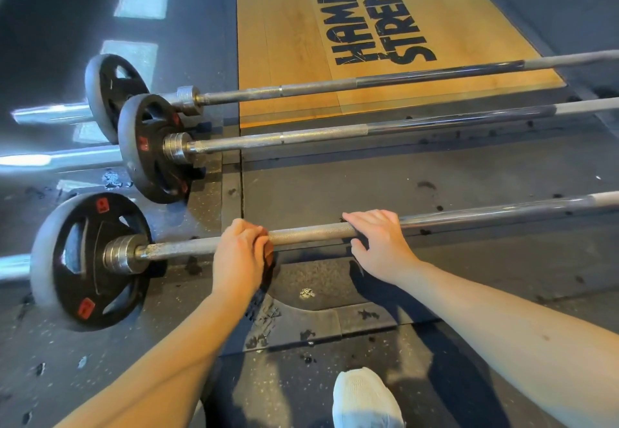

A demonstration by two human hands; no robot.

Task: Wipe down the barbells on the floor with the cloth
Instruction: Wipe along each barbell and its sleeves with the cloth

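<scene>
Dark speckled rubber floor (435, 176) fills most of the frame, scuffed and marked. A wooden platform (284, 42) lettered "HAMMER STRENGTH" sits in the upper centre. Pale patches of light lie on the floor at upper left, and a white shoe (365, 401) shows at the bottom edge, right of centre.

Both bare forearms reach up from the bottom of the frame. The left grip (243, 250), just left of centre, is curled tight round a reddish-brown cloth (266, 246), which is wrapped on the shaft of the nearest barbell (311, 234). To its right, apart from it along the same shaft, the right grip (382, 243) has its fingers draped over the top of the bar and its thumb spread on the near side, a loose hold.

All three barbells lie on the floor with their long axes running left to right, rising slightly toward the right edge. Black plates (90, 260) sit at their left ends. The middle barbell (335, 134) and the far barbell (318, 87) lie above the nearest one, the far one crossing the platform's near end.
</scene>
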